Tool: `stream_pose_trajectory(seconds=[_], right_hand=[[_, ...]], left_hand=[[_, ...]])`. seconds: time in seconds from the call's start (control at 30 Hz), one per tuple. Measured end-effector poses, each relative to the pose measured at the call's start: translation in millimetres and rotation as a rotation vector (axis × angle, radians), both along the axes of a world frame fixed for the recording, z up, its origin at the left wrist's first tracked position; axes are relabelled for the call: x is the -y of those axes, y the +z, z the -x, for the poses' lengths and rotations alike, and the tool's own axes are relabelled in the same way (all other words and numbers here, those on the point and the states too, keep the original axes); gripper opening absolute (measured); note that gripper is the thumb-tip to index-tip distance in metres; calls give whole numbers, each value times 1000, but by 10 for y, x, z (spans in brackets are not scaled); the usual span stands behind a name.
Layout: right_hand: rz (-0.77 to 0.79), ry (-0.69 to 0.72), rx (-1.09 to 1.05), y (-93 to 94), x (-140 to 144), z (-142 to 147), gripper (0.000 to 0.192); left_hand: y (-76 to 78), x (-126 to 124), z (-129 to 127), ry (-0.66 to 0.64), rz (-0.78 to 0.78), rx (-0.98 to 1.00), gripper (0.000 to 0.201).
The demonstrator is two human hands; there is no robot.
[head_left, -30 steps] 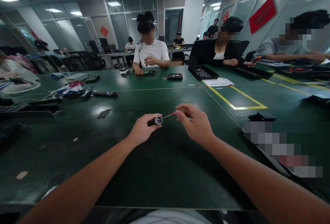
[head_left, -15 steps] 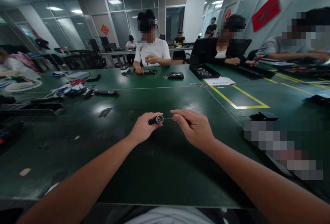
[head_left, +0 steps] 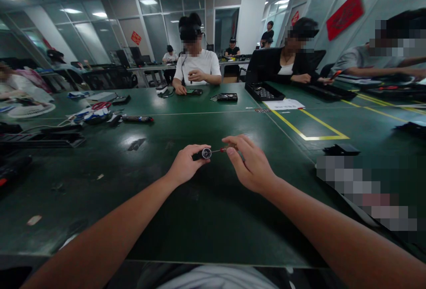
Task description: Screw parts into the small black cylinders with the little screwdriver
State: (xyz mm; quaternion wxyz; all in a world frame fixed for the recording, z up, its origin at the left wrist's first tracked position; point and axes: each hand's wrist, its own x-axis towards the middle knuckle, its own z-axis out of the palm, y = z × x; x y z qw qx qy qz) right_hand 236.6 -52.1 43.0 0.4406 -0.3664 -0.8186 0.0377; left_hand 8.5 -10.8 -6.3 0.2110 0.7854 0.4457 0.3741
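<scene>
Between the thumb and fingers of my left hand (head_left: 182,164) is a black cylindrical part (head_left: 206,153) with a round, silver-rimmed end turned towards me. My right hand (head_left: 252,164) pinches a small screwdriver (head_left: 222,150) by its handle, which shows red at the shaft end. The thin metal shaft points left, with its tip at the right side of the round end; whether it sits in a screw is too small to tell. Both hands are above the green table (head_left: 199,231).
At the left lie a marker-like black tool (head_left: 138,119), red-handled scissors (head_left: 101,105) and a black tray (head_left: 43,140). A small black box (head_left: 341,149) lies at the right. Across the table a person in a white shirt (head_left: 209,65) works near a black device (head_left: 227,96).
My right fingers have lifted and loosened around the screwdriver handle, showing more of it. The handle end has risen slightly. My left hand and the cylindrical part have hardly moved.
</scene>
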Motion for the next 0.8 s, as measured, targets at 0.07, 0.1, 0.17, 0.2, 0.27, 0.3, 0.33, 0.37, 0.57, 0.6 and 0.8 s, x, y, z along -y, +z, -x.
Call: stream_pose_trajectory(seconds=[0.07, 0.1, 0.17, 0.2, 0.27, 0.3, 0.33, 0.37, 0.57, 0.6, 0.8], right_hand=[[17, -35, 5, -13, 9, 0, 35], [25, -47, 10, -19, 16, 3, 37], [35, -56, 19, -31, 33, 17, 36], [36, -56, 25, -36, 40, 27, 34], [25, -63, 37, -42, 48, 49, 31], [16, -74, 41, -44, 47, 59, 31], [9, -83, 43, -45, 44, 67, 31], [3, -88, 44, -44, 39, 72, 33], [5, -60, 43, -25, 18, 60, 31], [26, -58, 37, -19, 19, 55, 32], [134, -114, 4, -4, 13, 38, 32]], left_hand=[[-6, -3, 0, -4, -1, 3, 41], [-8, -4, 0, -2, 1, 3, 42], [-7, -4, -1, 3, 4, 3, 42], [-6, -4, -1, 1, 4, 2, 42], [-3, -4, -1, -7, 1, 4, 42], [-2, -3, -1, -9, 1, 5, 42], [0, -2, 0, -8, 1, 6, 42], [2, 0, 0, -5, 2, 7, 42], [24, 13, -20, -11, -4, 4, 40], [27, 15, -24, -12, -3, 6, 40], [26, 14, -25, -11, 6, 5, 40]])
